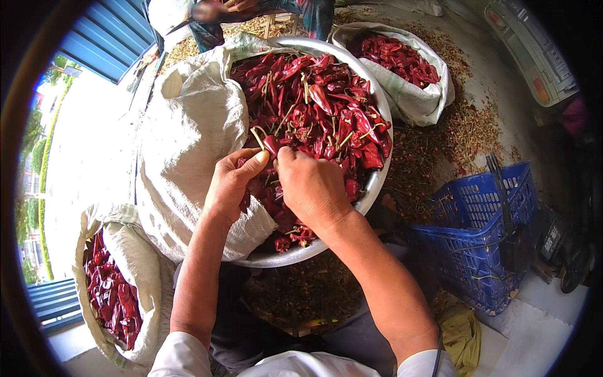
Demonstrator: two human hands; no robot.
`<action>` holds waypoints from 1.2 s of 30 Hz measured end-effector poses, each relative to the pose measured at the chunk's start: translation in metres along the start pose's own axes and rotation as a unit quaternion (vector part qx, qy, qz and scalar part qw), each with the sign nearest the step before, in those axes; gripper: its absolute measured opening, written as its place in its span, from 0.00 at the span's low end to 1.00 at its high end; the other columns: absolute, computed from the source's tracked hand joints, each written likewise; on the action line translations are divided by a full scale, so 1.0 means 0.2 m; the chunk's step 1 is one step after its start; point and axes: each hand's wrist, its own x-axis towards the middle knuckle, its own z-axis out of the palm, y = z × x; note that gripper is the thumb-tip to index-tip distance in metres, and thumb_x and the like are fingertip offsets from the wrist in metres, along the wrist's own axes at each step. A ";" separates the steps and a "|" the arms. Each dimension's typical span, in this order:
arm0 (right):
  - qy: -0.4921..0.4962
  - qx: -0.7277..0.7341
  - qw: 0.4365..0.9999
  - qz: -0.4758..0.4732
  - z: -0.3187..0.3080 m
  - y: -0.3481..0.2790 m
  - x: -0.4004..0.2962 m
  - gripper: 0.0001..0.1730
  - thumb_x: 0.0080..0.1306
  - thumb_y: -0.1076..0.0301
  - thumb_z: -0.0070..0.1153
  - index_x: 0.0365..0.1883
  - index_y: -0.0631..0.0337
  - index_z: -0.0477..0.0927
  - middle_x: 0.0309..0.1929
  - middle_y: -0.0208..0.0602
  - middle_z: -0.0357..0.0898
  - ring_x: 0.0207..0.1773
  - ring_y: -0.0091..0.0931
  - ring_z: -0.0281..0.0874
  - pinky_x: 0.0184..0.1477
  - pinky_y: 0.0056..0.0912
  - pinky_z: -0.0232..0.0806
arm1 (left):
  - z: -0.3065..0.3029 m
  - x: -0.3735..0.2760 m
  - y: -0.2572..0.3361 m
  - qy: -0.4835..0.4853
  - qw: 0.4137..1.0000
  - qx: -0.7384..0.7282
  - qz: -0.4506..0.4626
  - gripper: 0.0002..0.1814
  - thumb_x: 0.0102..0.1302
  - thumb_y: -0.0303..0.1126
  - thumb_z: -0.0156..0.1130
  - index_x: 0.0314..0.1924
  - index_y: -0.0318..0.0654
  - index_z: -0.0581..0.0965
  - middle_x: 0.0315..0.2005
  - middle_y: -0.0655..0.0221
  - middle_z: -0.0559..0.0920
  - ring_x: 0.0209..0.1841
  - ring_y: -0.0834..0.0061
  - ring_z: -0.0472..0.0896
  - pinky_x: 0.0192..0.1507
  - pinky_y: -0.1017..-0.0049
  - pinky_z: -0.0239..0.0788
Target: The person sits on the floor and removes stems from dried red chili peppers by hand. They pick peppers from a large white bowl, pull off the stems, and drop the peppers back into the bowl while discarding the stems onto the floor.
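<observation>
Over a wide metal basin heaped with dried red chili peppers, both my hands meet at one pepper. This red chili pepper has a pale, bent stem pointing up and away. My left hand pinches it near the stem between thumb and fingers. Against its other end, my right hand is curled closed on it, with the fingertips hidden from view. More red pepper shows below my left fingers. A white woven sack drapes over the basin's left side, partly under my left forearm.
Open sacks of peppers stand at lower left and upper right. A blue plastic basket sits at right. Stems and debris litter the floor. Across the basin sits another person. A vehicle's rear shows at upper right.
</observation>
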 end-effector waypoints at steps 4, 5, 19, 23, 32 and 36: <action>0.054 0.014 0.996 -0.069 0.01 -0.05 0.00 0.07 0.68 0.70 0.50 0.40 0.63 0.76 0.26 0.39 0.82 0.25 0.32 0.85 0.24 0.34 0.75 | -0.03 -0.02 0.05 -0.073 0.986 -0.146 -0.008 0.08 0.69 0.30 0.64 0.46 0.35 0.78 0.28 0.76 0.79 0.24 0.87 0.71 0.26 0.83 0.62; 0.039 0.021 0.997 -0.071 0.02 -0.05 -0.01 0.08 0.68 0.69 0.51 0.41 0.64 0.76 0.27 0.39 0.82 0.26 0.32 0.85 0.25 0.35 0.76 | -0.03 -0.02 0.05 -0.060 0.990 -0.125 0.002 0.08 0.69 0.29 0.64 0.45 0.36 0.78 0.28 0.75 0.79 0.24 0.87 0.72 0.26 0.83 0.63; 0.035 0.219 0.971 0.084 0.00 0.00 0.03 0.13 0.70 0.59 0.56 0.34 0.61 0.77 0.29 0.49 0.82 0.34 0.46 0.82 0.36 0.49 0.72 | 0.10 -0.08 0.04 0.027 0.858 0.433 0.275 0.24 0.53 0.19 0.71 0.53 0.36 0.81 0.41 0.61 0.84 0.42 0.72 0.84 0.46 0.74 0.76; 0.055 0.248 0.965 0.071 -0.04 0.00 0.04 0.09 0.69 0.64 0.55 0.33 0.61 0.76 0.29 0.47 0.81 0.33 0.45 0.82 0.35 0.48 0.72 | 0.02 -0.03 0.01 -0.029 0.968 0.196 0.154 0.25 0.55 0.23 0.75 0.54 0.32 0.79 0.42 0.68 0.84 0.44 0.79 0.81 0.47 0.76 0.75; 0.073 0.076 0.993 -0.050 -0.05 0.01 0.01 0.06 0.67 0.68 0.55 0.31 0.60 0.74 0.25 0.42 0.80 0.30 0.38 0.83 0.30 0.42 0.74 | 0.02 -0.05 0.05 -0.039 0.912 0.371 0.173 0.12 0.62 0.26 0.69 0.46 0.32 0.82 0.36 0.74 0.82 0.35 0.85 0.75 0.39 0.78 0.70; 0.101 0.161 0.981 0.029 -0.04 -0.02 0.03 0.09 0.70 0.67 0.53 0.31 0.61 0.74 0.26 0.44 0.80 0.31 0.41 0.83 0.33 0.44 0.74 | 0.01 -0.05 0.02 -0.032 0.962 0.225 0.150 0.10 0.62 0.27 0.70 0.43 0.34 0.82 0.30 0.77 0.80 0.31 0.87 0.73 0.34 0.81 0.66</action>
